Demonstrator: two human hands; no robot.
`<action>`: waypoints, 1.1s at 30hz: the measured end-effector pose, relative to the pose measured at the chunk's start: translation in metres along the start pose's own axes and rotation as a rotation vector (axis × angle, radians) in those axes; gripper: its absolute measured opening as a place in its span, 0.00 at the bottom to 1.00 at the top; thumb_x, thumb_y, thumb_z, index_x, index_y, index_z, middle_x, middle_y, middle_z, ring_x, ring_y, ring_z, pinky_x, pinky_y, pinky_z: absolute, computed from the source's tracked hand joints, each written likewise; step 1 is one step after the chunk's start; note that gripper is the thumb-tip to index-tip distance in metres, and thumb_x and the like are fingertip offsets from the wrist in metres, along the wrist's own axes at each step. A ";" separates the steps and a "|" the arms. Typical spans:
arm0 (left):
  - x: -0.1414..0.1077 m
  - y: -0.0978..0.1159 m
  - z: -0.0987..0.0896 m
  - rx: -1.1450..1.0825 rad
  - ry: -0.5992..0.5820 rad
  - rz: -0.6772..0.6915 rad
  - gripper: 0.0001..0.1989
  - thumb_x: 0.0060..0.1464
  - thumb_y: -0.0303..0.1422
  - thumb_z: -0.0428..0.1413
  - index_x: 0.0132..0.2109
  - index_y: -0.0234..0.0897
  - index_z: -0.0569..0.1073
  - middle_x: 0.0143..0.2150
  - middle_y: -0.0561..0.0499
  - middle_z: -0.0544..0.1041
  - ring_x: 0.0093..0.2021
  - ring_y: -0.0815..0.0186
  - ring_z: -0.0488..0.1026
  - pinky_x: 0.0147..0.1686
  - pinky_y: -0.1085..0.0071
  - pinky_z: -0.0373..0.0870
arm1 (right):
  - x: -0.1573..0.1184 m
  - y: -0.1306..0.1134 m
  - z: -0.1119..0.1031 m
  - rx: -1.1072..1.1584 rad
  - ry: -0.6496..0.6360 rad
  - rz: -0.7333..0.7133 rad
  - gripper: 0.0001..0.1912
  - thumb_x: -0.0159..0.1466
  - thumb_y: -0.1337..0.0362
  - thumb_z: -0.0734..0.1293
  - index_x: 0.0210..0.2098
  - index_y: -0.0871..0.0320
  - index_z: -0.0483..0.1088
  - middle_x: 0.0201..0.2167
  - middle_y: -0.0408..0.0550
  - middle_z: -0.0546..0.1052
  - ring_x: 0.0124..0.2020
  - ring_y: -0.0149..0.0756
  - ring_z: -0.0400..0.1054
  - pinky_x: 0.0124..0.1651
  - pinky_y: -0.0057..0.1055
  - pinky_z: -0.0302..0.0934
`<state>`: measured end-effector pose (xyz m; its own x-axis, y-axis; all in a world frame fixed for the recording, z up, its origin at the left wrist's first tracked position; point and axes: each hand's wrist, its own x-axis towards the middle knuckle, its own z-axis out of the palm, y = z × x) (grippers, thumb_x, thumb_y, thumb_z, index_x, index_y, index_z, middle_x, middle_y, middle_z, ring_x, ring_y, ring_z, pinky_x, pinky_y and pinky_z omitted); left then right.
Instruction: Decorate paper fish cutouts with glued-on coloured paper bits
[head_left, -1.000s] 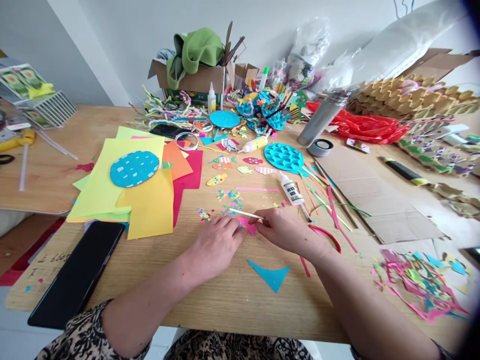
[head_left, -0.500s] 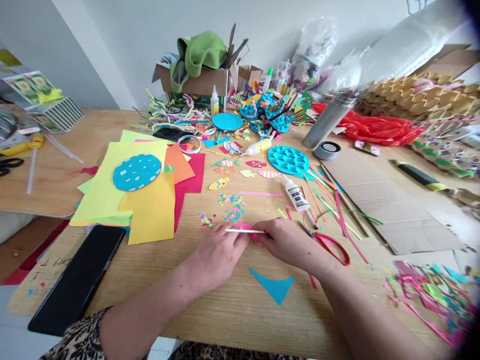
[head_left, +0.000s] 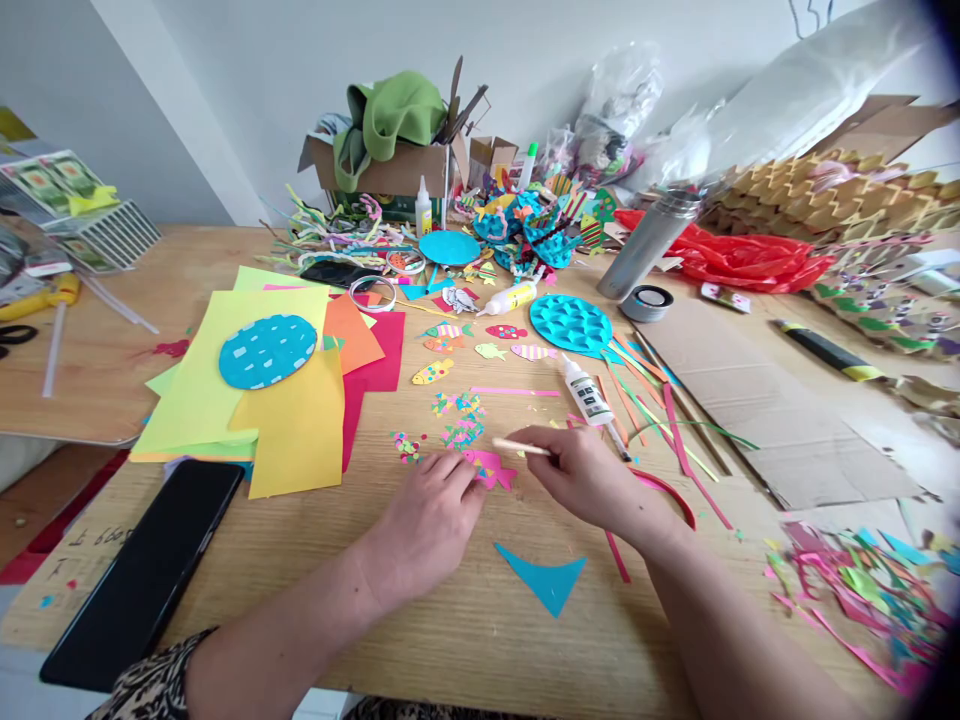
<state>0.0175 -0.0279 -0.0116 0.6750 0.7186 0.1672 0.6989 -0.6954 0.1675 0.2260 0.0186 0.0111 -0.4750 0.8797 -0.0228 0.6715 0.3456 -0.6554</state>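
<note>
A pink paper fish (head_left: 495,472) with small coloured pieces on it lies flat on the table, its head end covered by fingertips. Those belong to my left hand (head_left: 431,515), which is closed and holds the fish down. Between the thumb and fingers of my right hand (head_left: 589,475) is a thin pale wooden stick (head_left: 521,447), its tip raised just above the fish. Confetti-like paper bits (head_left: 463,432) and small round dots (head_left: 407,447) lie beyond my left hand. A blue paper offcut (head_left: 544,580) rests nearer me.
Finished paper fish (head_left: 433,372) lie farther back. A glue bottle (head_left: 587,393) and red-handled scissors (head_left: 671,490) are near my right hand. Coloured sheets (head_left: 300,430) and a black phone (head_left: 142,570) lie left; cardboard (head_left: 720,385) and paper scraps (head_left: 862,590) lie right.
The stick has swung from lying across both hands to pointing left from my right hand alone. My right hand has shifted slightly right, uncovering more of the pink fish.
</note>
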 end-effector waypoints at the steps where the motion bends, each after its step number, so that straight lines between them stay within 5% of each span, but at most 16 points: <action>1: 0.000 0.000 0.000 -0.002 0.000 -0.003 0.13 0.60 0.23 0.50 0.50 0.32 0.73 0.44 0.44 0.73 0.50 0.55 0.68 0.52 0.56 0.69 | -0.001 0.000 0.000 0.003 -0.067 -0.059 0.17 0.61 0.73 0.58 0.40 0.57 0.77 0.31 0.46 0.80 0.29 0.31 0.72 0.33 0.26 0.58; 4: -0.001 0.001 0.001 -0.025 0.019 -0.004 0.14 0.60 0.23 0.49 0.50 0.33 0.73 0.43 0.44 0.74 0.47 0.56 0.70 0.49 0.56 0.70 | -0.003 -0.002 0.000 -0.070 -0.219 -0.138 0.15 0.61 0.75 0.59 0.33 0.57 0.76 0.27 0.46 0.79 0.28 0.30 0.70 0.33 0.25 0.57; 10: -0.002 -0.001 0.003 -0.094 0.073 -0.016 0.14 0.59 0.21 0.49 0.48 0.34 0.74 0.41 0.46 0.75 0.47 0.58 0.71 0.49 0.58 0.70 | -0.003 -0.005 0.002 -0.264 -0.306 -0.105 0.12 0.61 0.76 0.61 0.28 0.58 0.73 0.25 0.46 0.77 0.27 0.31 0.68 0.33 0.27 0.53; 26: -0.001 -0.002 -0.005 -0.057 -0.050 0.015 0.08 0.59 0.25 0.51 0.44 0.31 0.74 0.41 0.44 0.73 0.47 0.56 0.70 0.49 0.58 0.70 | -0.007 -0.008 0.010 -0.495 -0.249 -0.205 0.12 0.62 0.75 0.62 0.40 0.58 0.74 0.28 0.47 0.79 0.28 0.33 0.70 0.33 0.31 0.50; 33: 0.001 -0.001 0.004 0.017 0.028 0.004 0.10 0.62 0.24 0.48 0.42 0.30 0.74 0.41 0.44 0.75 0.47 0.57 0.71 0.48 0.58 0.71 | -0.008 -0.014 0.020 -0.635 -0.215 -0.246 0.11 0.61 0.76 0.62 0.38 0.60 0.74 0.27 0.48 0.78 0.26 0.34 0.69 0.32 0.34 0.47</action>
<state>0.0180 -0.0263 -0.0160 0.6710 0.7152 0.1953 0.7003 -0.6980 0.1499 0.2091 0.0004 0.0052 -0.7131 0.6903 -0.1220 0.7007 0.7070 -0.0955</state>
